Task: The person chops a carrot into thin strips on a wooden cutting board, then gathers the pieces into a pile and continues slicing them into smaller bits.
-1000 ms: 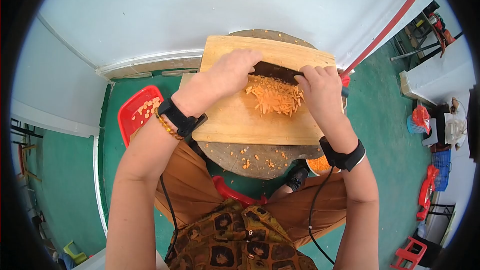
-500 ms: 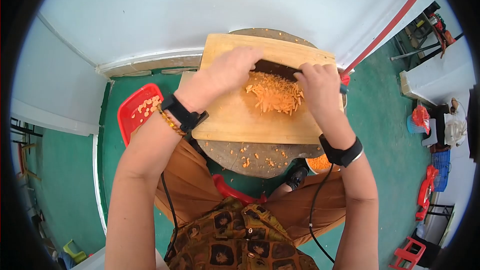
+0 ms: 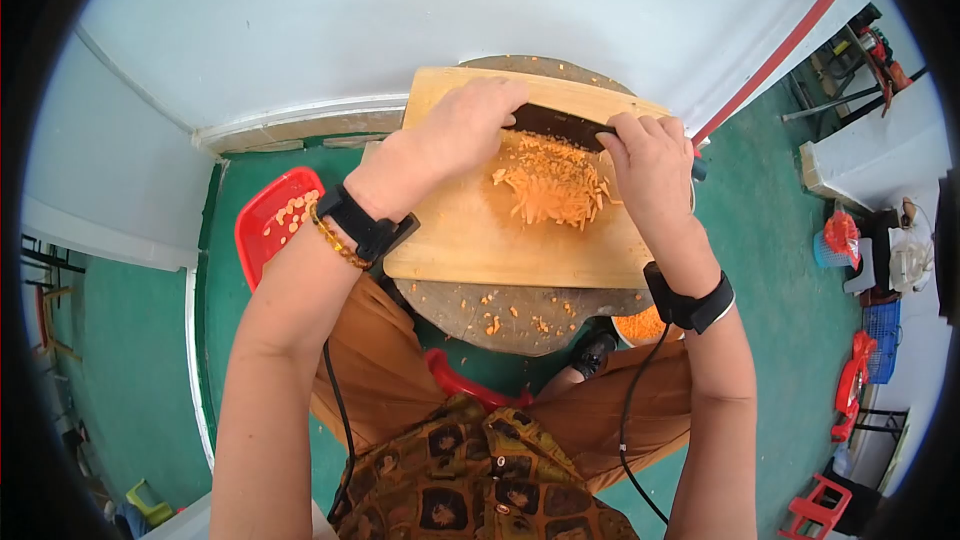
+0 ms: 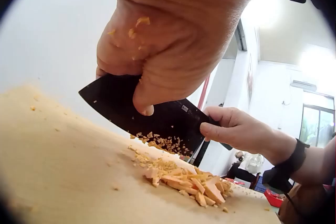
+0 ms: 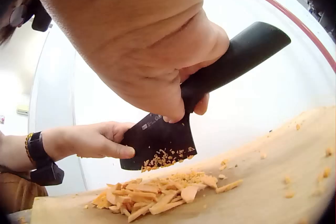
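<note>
A black cleaver (image 3: 560, 126) spans between both hands above the far part of a wooden board (image 3: 460, 250). My left hand (image 3: 462, 135) pinches the blade's far end, thumb flat on its face in the left wrist view. At the handle end, my right hand (image 3: 650, 165) grips the cleaver, its thumb and a finger where handle (image 5: 239, 56) meets blade. Orange bits cling to the lower blade (image 5: 163, 145). Chopped orange strips (image 3: 555, 195) lie heaped on the board on the near side of the blade, with finer crumbs closer to it.
The board rests on a round wooden block (image 3: 480, 320) scattered with crumbs. A red basin (image 3: 255, 230) with orange slices stands at the left. Beside the right knee is a bowl of orange bits (image 3: 640, 326). A white wall (image 3: 350, 30) rises just behind the board.
The cleaver has moved away from the body, toward the board's far edge, and its handle end has shifted slightly right. Both hands have moved with it, still holding it.
</note>
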`<state>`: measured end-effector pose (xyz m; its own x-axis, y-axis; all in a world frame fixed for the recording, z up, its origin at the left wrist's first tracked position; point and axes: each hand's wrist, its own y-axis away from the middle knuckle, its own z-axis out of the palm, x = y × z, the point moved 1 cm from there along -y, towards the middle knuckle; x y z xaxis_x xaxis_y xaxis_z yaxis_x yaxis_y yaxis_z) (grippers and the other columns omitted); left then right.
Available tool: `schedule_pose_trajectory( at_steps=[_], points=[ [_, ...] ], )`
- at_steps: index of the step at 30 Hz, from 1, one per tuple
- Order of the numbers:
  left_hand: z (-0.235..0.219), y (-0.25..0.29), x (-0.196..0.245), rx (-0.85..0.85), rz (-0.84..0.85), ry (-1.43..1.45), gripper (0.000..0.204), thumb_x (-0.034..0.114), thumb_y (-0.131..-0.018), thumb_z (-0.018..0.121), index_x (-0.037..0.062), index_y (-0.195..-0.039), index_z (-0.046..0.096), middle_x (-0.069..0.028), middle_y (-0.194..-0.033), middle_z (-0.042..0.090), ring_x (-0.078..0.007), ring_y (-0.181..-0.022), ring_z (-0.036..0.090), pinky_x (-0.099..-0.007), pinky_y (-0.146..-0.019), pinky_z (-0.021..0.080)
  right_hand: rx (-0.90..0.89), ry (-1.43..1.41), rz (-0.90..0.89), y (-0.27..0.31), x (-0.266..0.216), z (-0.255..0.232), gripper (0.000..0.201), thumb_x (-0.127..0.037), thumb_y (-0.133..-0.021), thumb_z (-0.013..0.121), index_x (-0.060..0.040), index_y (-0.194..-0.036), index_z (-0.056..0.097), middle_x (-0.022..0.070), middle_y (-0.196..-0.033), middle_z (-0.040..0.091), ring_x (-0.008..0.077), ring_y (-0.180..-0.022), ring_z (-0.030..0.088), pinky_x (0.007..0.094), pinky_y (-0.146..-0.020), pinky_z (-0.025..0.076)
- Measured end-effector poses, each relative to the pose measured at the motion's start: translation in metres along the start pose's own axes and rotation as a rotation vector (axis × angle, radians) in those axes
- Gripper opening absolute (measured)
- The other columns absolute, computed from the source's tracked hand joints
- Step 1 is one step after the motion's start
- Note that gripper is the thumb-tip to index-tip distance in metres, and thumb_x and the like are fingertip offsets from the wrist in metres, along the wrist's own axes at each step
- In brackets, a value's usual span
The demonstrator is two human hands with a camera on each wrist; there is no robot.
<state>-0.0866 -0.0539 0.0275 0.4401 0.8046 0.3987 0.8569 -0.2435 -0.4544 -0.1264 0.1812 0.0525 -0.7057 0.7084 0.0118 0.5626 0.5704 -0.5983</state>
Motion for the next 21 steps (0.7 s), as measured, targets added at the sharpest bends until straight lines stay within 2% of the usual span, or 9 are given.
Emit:
schedule_pose_trajectory(
  at_steps=[1,4,7,10,13,16,19,21],
  points=[
    [-0.002,-0.002,0.000,0.014,0.033,-0.016,0.017,-0.008,-0.077,0.056,0.0003,-0.092,0.052,-0.0213,-0.090,0.062,-0.0425,-0.091,0.059,-0.0485,-0.077,0.049,-0.008,0.009,0.005,0.001,0.000,0.004,0.017,-0.022,-0.079,0.074,-0.0117,-0.079,0.061,0.0041,-0.073,0.061,0.0281,-0.080,0.056,0.0417,-0.072,0.044],
    [0.007,0.001,-0.002,-0.085,-0.198,0.194,0.016,-0.007,-0.078,0.056,-0.0002,-0.091,0.052,-0.0218,-0.091,0.062,-0.0427,-0.091,0.059,-0.0487,-0.076,0.049,-0.008,-0.014,0.002,0.005,0.003,0.012,0.016,-0.022,-0.079,0.074,-0.0117,-0.079,0.061,0.0037,-0.073,0.061,0.0282,-0.080,0.055,0.0418,-0.071,0.044],
    [0.002,-0.001,-0.001,-0.085,-0.078,0.030,0.016,-0.007,-0.078,0.055,-0.0003,-0.092,0.053,-0.0214,-0.093,0.062,-0.0422,-0.092,0.059,-0.0488,-0.077,0.049,-0.012,-0.021,0.018,0.001,0.002,0.003,0.015,-0.021,-0.079,0.074,-0.0117,-0.079,0.061,0.0037,-0.073,0.061,0.0281,-0.080,0.055,0.0414,-0.071,0.044],
    [-0.006,-0.005,0.005,0.004,0.025,-0.009,0.018,-0.008,-0.078,0.056,0.0001,-0.093,0.053,-0.0213,-0.094,0.062,-0.0419,-0.092,0.060,-0.0486,-0.077,0.049,-0.016,-0.007,0.015,0.000,0.002,0.002,0.015,-0.022,-0.079,0.073,-0.0121,-0.080,0.062,0.0035,-0.074,0.061,0.0274,-0.082,0.055,0.0408,-0.072,0.043],
    [0.005,-0.002,0.002,-0.107,-0.150,0.046,0.019,-0.009,-0.078,0.055,0.0003,-0.094,0.054,-0.0212,-0.094,0.062,-0.0417,-0.093,0.060,-0.0485,-0.077,0.050,-0.052,-0.020,0.014,0.003,0.006,0.014,0.016,-0.022,-0.078,0.074,-0.0121,-0.081,0.062,0.0033,-0.074,0.061,0.0272,-0.082,0.055,0.0408,-0.072,0.043],
    [0.000,-0.001,0.004,-0.115,-0.132,0.043,0.020,-0.008,-0.078,0.055,0.0004,-0.095,0.053,-0.0211,-0.094,0.062,-0.0419,-0.093,0.060,-0.0487,-0.077,0.050,-0.050,-0.010,0.040,0.002,0.002,0.004,0.017,-0.020,-0.078,0.075,-0.0116,-0.079,0.061,0.0032,-0.074,0.061,0.0274,-0.080,0.055,0.0412,-0.072,0.043],
    [-0.008,-0.006,0.006,-0.033,-0.010,0.052,0.020,-0.008,-0.077,0.055,0.0006,-0.096,0.053,-0.0207,-0.093,0.063,-0.0420,-0.093,0.060,-0.0488,-0.077,0.049,0.035,-0.029,0.004,-0.003,0.000,-0.005,0.016,-0.020,-0.078,0.074,-0.0121,-0.078,0.060,0.0031,-0.074,0.060,0.0273,-0.081,0.054,0.0413,-0.072,0.043],
    [0.003,-0.001,0.002,-0.091,-0.090,0.023,0.021,-0.008,-0.077,0.055,0.0007,-0.096,0.053,-0.0208,-0.092,0.063,-0.0423,-0.093,0.060,-0.0490,-0.078,0.049,0.012,-0.017,0.007,0.002,0.003,0.009,0.016,-0.021,-0.078,0.074,-0.0123,-0.079,0.060,0.0033,-0.073,0.061,0.0274,-0.081,0.055,0.0414,-0.072,0.043]
  ],
)
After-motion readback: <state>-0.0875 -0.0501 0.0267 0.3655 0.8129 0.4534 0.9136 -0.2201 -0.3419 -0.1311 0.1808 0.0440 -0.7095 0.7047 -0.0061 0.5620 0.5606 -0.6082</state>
